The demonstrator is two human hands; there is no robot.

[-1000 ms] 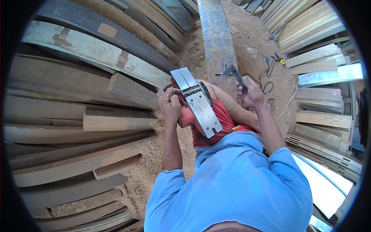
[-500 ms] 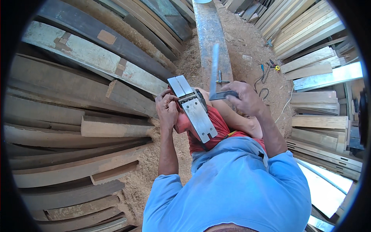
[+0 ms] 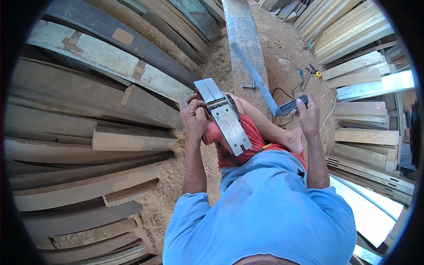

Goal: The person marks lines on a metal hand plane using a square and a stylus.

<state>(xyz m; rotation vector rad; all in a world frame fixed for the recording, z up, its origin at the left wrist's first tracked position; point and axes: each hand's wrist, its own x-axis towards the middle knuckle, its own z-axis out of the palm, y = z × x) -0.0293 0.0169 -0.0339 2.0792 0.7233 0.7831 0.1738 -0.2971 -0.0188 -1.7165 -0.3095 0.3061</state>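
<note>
Right now we hold the electric planer (image 3: 225, 119) upside down on our lap, its metal sole facing up and its long axis running away from us. Our left hand (image 3: 194, 115) has its fingers wrapped around the planer's left side. Our right hand (image 3: 308, 115), off to the right, grips the dark handle of a try square (image 3: 271, 90), its blade slanting up-left just beyond the planer's nose.
</note>
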